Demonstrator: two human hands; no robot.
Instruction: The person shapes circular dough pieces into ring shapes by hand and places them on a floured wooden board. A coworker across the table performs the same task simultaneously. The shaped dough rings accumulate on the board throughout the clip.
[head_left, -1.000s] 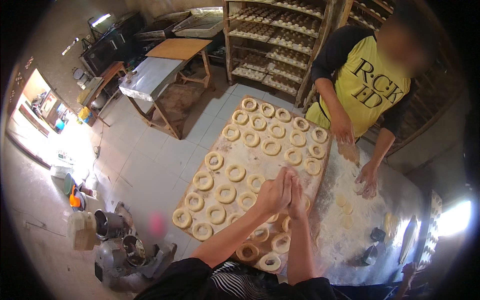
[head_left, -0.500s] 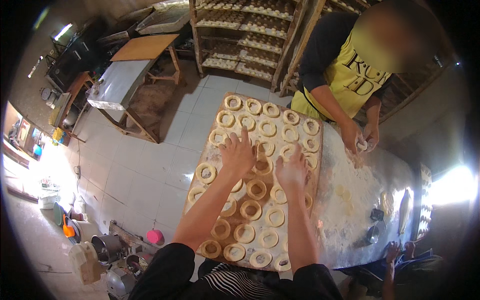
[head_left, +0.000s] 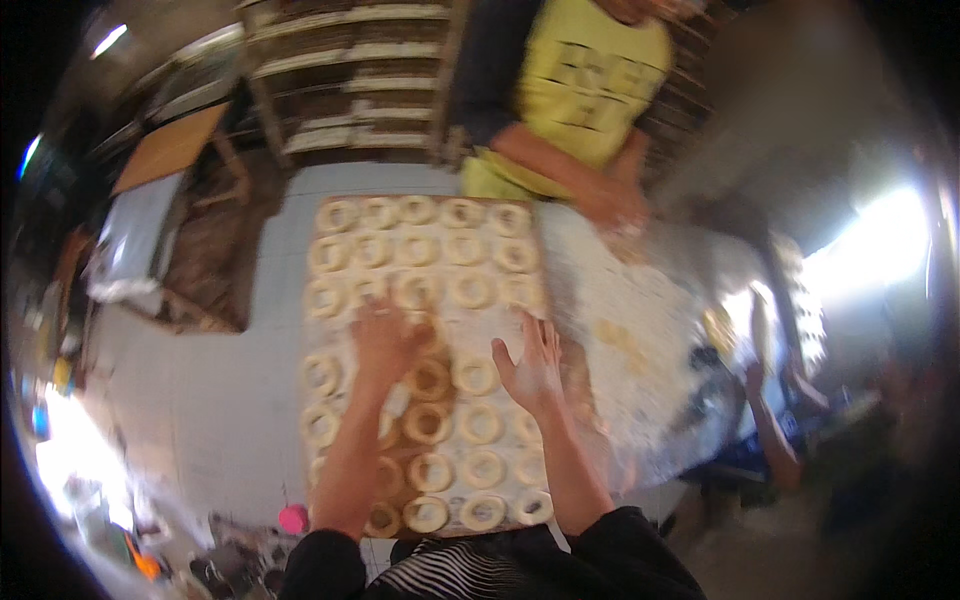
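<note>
A floured wooden board (head_left: 412, 338) bears rows of pale dough rings (head_left: 475, 290). Over the left middle of the board is my left hand (head_left: 388, 338), blurred, its fingers stretched forward and its thumb apart, close to the rings there. My right hand (head_left: 532, 368) hovers near the board's right edge with fingers and thumb spread; nothing is in it. A dough ring (head_left: 476, 376) lies just left of it. My forearms cover some rings on both sides.
A floured metal table (head_left: 640, 330) with flattened dough pieces (head_left: 622, 340) adjoins the board on the right. Across it stands a co-worker in a yellow apron (head_left: 590, 80), hands over the flour. Another person's arm (head_left: 770, 430) reaches in at right. Tray racks (head_left: 350, 85) stand behind.
The view has swung rightward, so the board now appears straighter and further left. My right hand has shifted toward the board's right edge, its fingers spreading. My left hand stays over the rings.
</note>
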